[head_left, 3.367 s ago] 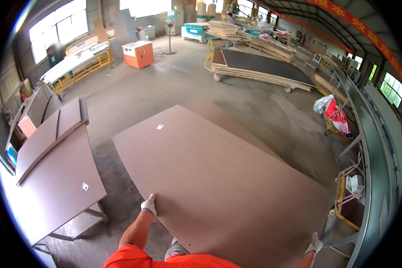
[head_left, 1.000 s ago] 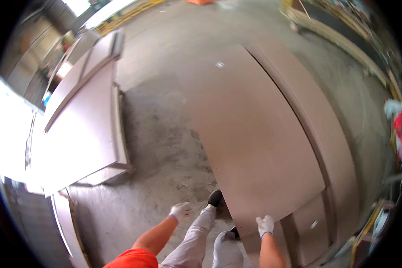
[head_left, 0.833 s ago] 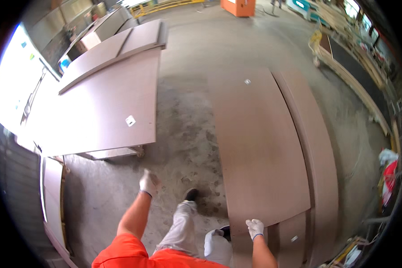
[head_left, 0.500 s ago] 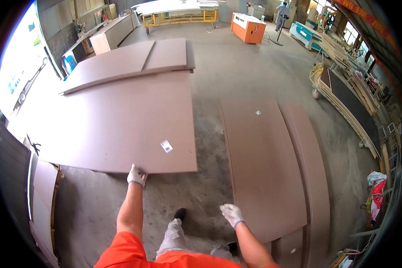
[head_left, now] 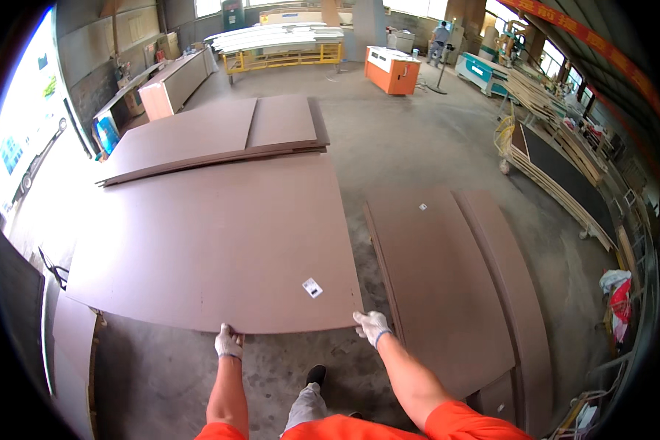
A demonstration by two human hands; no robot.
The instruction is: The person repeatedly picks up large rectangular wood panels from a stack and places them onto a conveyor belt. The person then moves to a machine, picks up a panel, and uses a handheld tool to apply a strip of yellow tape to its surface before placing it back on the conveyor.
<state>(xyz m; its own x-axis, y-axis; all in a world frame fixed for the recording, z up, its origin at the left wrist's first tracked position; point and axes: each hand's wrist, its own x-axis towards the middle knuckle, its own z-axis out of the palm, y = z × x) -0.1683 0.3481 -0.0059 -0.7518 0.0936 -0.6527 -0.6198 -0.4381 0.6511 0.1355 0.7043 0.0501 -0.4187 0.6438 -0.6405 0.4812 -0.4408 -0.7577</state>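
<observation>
A large brownish-mauve flat panel (head_left: 205, 235) stretches out ahead of me, with a small white label (head_left: 312, 287) near its right corner. My left hand (head_left: 229, 342), in a white knit glove, grips the panel's near edge, its fingers closed with the tips over the top. At the near right corner my gloved right hand (head_left: 372, 326) is closed on the edge too. Smaller panels (head_left: 191, 136) of the same colour lie stacked across the far end. To the right of my right hand lies a stack of long panels (head_left: 447, 279).
A narrow panel stack (head_left: 73, 352) stands at the left. Further off are a yellow-framed cart (head_left: 286, 57) with white boards, an orange cabinet (head_left: 392, 71) and a person (head_left: 439, 42). On the right, a trolley (head_left: 557, 172) carries long boards. Concrete floor (head_left: 271, 385) shows around my feet.
The large panel's near edge has come closer to me and shifted right. My right hand has moved from free air onto its corner; my left hand still holds the edge.
</observation>
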